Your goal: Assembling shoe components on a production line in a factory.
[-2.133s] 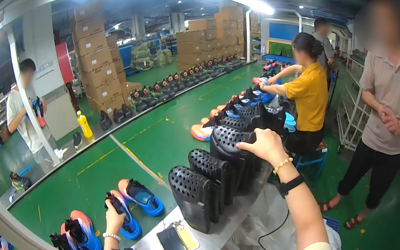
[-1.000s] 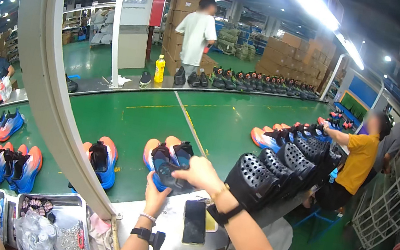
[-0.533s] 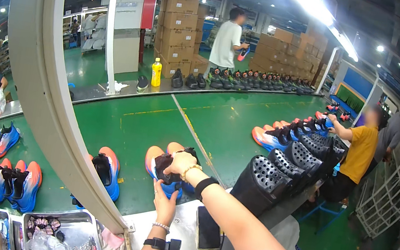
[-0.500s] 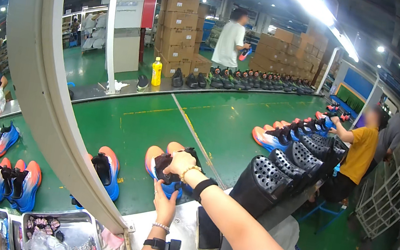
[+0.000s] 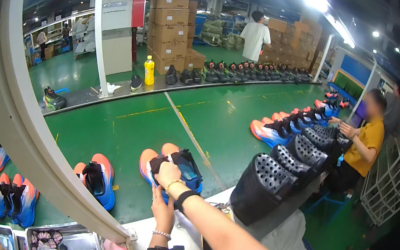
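In front of me on the green table stands a pair of running shoes with orange toes and blue heels. My right hand [image 5: 169, 175] is closed over the black collar of the left running shoe [image 5: 148, 159] and hides much of it. My left hand [image 5: 162, 211] is at that shoe's heel, its fingers pressed against the blue side. Close by on the right is the other running shoe [image 5: 187, 167], its dark opening facing up, touched by neither hand. Another orange and blue shoe pair [image 5: 102, 183] is to the left.
A pale post [image 5: 54, 156] curves past my left side. Tall black perforated boot-shaped forms [image 5: 264, 183] line the right edge, beside a row of running shoes [image 5: 270, 129]. A metal tray [image 5: 80, 242] holds small items. A co-worker in yellow [image 5: 367, 140] sits at the right.
My view has shifted slightly. My hands stay at the left shoe, and the other shoe's opening now shows more. The co-worker in yellow has drawn their hands back; the person in white has moved right.
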`<state>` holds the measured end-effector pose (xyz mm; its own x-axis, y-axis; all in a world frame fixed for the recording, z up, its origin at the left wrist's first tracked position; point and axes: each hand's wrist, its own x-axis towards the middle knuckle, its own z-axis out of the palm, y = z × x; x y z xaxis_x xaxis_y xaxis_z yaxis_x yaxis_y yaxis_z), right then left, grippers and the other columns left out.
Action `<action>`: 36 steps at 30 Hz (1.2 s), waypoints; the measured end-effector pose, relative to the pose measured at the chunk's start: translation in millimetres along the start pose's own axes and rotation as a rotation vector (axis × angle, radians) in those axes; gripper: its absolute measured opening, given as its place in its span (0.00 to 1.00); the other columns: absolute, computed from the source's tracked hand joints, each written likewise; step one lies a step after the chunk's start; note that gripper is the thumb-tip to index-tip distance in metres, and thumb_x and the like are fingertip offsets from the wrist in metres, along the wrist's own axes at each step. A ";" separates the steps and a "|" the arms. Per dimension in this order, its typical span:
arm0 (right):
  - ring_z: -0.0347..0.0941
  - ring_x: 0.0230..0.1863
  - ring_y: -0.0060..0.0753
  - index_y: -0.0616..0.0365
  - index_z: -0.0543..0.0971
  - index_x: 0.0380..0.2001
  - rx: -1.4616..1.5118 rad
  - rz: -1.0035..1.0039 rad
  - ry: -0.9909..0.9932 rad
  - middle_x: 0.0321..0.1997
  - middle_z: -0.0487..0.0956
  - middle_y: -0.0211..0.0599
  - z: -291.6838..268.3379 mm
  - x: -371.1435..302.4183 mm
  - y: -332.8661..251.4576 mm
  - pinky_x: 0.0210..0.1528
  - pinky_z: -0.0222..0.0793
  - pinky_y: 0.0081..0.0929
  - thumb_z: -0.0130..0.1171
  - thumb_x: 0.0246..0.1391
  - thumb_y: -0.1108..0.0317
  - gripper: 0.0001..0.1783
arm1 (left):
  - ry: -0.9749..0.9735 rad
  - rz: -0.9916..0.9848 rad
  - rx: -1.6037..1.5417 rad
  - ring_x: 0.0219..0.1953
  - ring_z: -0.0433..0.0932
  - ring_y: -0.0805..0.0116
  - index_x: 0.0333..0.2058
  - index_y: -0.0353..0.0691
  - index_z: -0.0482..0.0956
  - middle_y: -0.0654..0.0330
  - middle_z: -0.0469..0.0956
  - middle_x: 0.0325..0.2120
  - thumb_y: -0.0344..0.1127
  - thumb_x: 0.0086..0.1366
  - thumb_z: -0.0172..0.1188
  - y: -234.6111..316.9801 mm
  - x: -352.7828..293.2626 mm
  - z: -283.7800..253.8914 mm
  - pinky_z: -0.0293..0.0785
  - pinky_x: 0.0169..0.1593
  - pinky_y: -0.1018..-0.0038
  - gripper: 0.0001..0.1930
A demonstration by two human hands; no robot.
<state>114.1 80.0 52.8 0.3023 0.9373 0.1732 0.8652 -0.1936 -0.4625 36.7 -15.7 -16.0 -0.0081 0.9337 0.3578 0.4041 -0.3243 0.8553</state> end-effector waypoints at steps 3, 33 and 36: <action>0.82 0.36 0.49 0.62 0.83 0.27 -0.010 -0.085 -0.102 0.31 0.83 0.52 -22.1 -7.5 -8.9 0.41 0.80 0.39 0.69 0.39 0.58 0.17 | 0.028 0.005 0.038 0.54 0.72 0.38 0.55 0.37 0.68 0.39 0.58 0.65 0.32 0.58 0.64 -4.2 5.8 -5.5 0.71 0.53 0.55 0.26; 0.78 0.24 0.28 0.62 0.82 0.37 0.426 -0.604 0.387 0.28 0.83 0.36 -377.4 -200.9 158.4 0.29 0.74 0.24 0.66 0.50 0.69 0.11 | -0.103 -0.129 -0.184 0.57 0.72 0.58 0.64 0.39 0.59 0.49 0.69 0.58 0.24 0.48 0.68 -26.3 107.6 -41.8 0.67 0.61 0.64 0.43; 0.75 0.30 0.21 0.66 0.81 0.34 0.371 -0.317 0.700 0.29 0.81 0.36 -417.9 -181.3 200.9 0.36 0.71 0.22 0.61 0.55 0.71 0.07 | -0.386 0.024 -0.067 0.51 0.77 0.61 0.61 0.41 0.66 0.52 0.77 0.51 0.29 0.45 0.73 -37.1 136.2 -39.2 0.72 0.56 0.69 0.42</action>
<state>400.3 -249.9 291.8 0.3509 0.5127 0.7836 0.8008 0.2694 -0.5349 -15.3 117.5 15.7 0.3507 0.9099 0.2218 0.3390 -0.3441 0.8756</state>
